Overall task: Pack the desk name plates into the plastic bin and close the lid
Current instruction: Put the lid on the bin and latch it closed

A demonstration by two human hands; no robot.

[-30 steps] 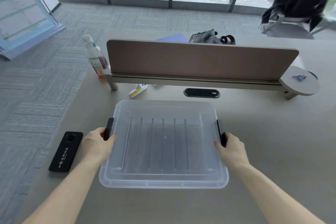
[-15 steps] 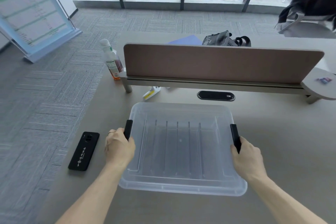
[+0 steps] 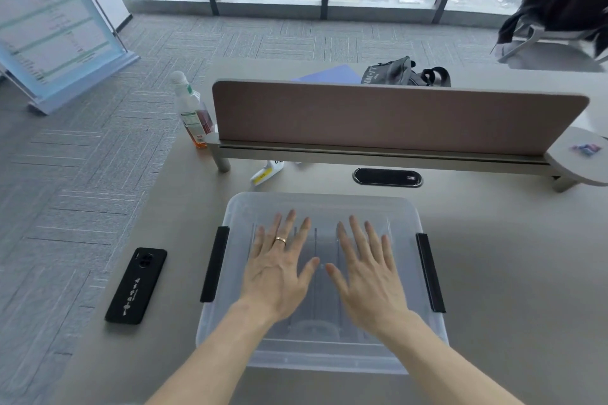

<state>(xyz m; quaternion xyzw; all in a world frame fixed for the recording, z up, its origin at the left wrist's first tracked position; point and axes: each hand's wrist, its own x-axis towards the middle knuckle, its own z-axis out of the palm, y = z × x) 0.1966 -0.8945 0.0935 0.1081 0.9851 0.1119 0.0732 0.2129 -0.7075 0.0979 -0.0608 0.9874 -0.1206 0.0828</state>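
A clear plastic bin [image 3: 322, 207] with its ribbed lid on sits on the desk in front of me. Black latches lie along its left side [image 3: 214, 265] and right side [image 3: 430, 273]. My left hand [image 3: 279, 268] rests flat on the lid, fingers spread, a ring on one finger. Beside it my right hand [image 3: 368, 271] lies flat on the lid too, thumbs nearly touching. Neither hand holds anything. The name plates cannot be made out through the frosted lid.
A black phone [image 3: 136, 284] lies left of the bin near the desk edge. Behind the bin are a cable grommet [image 3: 387, 177], a small white and yellow object [image 3: 266, 171] and a brown divider panel [image 3: 394, 117]. A bottle [image 3: 192, 112] stands at the divider's left end.
Both hands have left the side latches and moved inward onto the top of the lid, now flat with fingers spread. The view has shifted slightly.
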